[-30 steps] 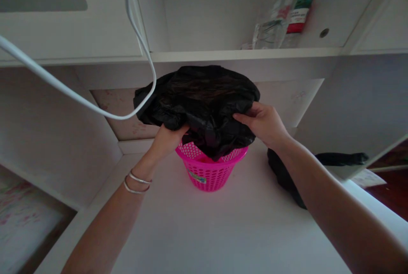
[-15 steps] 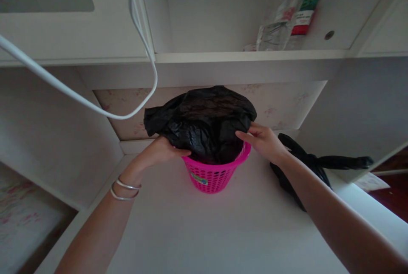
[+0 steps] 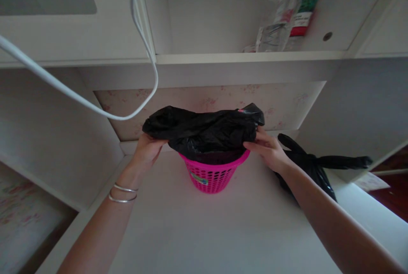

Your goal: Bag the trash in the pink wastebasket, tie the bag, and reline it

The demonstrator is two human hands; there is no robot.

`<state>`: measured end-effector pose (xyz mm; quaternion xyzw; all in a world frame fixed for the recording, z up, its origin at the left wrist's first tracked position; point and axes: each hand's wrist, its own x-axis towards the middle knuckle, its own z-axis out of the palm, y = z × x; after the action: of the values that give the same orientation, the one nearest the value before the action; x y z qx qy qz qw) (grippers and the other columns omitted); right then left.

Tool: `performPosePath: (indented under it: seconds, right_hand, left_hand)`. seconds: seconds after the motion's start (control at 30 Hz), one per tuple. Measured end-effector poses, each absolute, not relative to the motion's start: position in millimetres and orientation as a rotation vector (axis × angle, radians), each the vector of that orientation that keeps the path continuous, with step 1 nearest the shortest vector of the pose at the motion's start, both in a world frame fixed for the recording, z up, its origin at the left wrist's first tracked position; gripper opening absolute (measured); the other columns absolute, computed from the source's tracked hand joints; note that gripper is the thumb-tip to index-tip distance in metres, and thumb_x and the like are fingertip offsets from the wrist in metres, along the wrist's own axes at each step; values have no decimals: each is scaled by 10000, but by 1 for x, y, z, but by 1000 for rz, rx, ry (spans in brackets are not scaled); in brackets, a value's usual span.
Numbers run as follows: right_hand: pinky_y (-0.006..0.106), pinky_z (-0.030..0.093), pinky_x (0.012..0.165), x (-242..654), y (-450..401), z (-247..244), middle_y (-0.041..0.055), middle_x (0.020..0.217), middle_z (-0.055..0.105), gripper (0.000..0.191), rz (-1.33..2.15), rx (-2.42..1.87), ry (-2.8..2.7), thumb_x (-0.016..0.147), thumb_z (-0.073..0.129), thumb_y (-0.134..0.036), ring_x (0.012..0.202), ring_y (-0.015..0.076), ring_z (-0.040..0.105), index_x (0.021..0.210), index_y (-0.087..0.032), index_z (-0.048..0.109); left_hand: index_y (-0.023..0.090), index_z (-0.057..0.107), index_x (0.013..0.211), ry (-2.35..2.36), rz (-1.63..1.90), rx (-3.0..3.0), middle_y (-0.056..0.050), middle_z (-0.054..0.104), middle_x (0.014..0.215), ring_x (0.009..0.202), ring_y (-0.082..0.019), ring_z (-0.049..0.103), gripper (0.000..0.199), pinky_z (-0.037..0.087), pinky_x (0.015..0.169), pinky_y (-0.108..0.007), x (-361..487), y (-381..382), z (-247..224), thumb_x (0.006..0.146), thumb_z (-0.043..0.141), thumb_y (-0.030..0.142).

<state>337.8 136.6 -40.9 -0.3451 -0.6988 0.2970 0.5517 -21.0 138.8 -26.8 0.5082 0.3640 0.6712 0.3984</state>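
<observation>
Black plastic bag [image 3: 207, 131] lies spread over the mouth of a pink perforated basket [image 3: 213, 176], its long axis running crosswise from one hand to the other. Its lower middle dips behind the basket's front rim, while both ends overhang the sides; how deep it reaches inside cannot be told. The person's left hand [image 3: 148, 151] grips the bag's left end, thumb in front and fingers mostly hidden by the plastic, a little apart from the rim. The right hand [image 3: 269, 151] pinches the opposite end between thumb and fingers, just beside the rim, so it is the nearer of the two to the basket; whether it touches the rim is unclear.

The basket stands upright on a white bench [image 3: 191, 231], with a patterned wall panel [image 3: 207, 97] behind it. A second black bag [image 3: 314, 170] rests to the right, partly covered by the right forearm. Above, a shelf edge [image 3: 223, 58] crosses over the bag and limits the height there, with a clear bottle [image 3: 277, 21] and a labelled container [image 3: 304, 12] behind it. A white cable [image 3: 118, 117] loops in from the upper left, hanging between the camera and the wall panel, near the bag's left end in this view. Nothing visible blocks the space between the hands and the basket's front.
</observation>
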Motion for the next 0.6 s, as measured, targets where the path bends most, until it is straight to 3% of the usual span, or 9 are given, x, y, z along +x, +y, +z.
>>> performPosePath:
  seconds: [0.1, 0.2, 0.43, 0.5, 0.6]
  right_hand:
    - [474, 538, 1046, 334, 136, -30, 58, 1089, 782, 265, 979, -700, -1362, 814, 782, -446, 1116, 273, 717, 1016, -273, 771]
    - [428, 561, 999, 336, 143, -28, 16, 985, 799, 354, 890, -793, -1299, 667, 871, -340, 1015, 248, 742, 993, -284, 743]
    - [500, 545, 952, 351, 158, -55, 39, 766, 784, 202, 751, -1127, -1418, 578, 856, -299, 970, 345, 721, 726, -199, 764]
    - [498, 546, 958, 352, 156, -58, 45, 787, 794, 245, 797, -1126, -1413, 568, 877, -328, 973, 343, 726, 750, -201, 775]
    - [483, 559, 956, 350, 150, -55, 75, 876, 814, 332, 908, -1054, -1400, 609, 879, -438, 961, 324, 746, 822, -201, 789]
  left_hand:
    - [243, 754, 1125, 931, 1737, 1393, -68, 753, 1301, 1318, -304, 624, 639, 470, 1166, -475, -18, 145, -27, 521, 956, 192]
    - [214, 746, 1170, 990, 1688, 1482, -99, 741, 1329, 1324, -299, 624, 653, 430, 1199, -472, -16, 152, -27, 547, 940, 181]
    - [222, 791, 1009, 1299, 1560, 1503, -115, 765, 1275, 1383, -366, 567, 432, 302, 1255, -540, -22, 158, -33, 591, 890, 180]
    - [226, 789, 1011, 1372, 1508, 1462, -125, 772, 1255, 1373, -386, 569, 439, 327, 1229, -578, -24, 156, -36, 584, 884, 183]
    - [221, 785, 1060, 1377, 1373, 1413, -139, 795, 1176, 1206, -385, 674, 468, 498, 1065, -614, -26, 149, -38, 600, 869, 229]
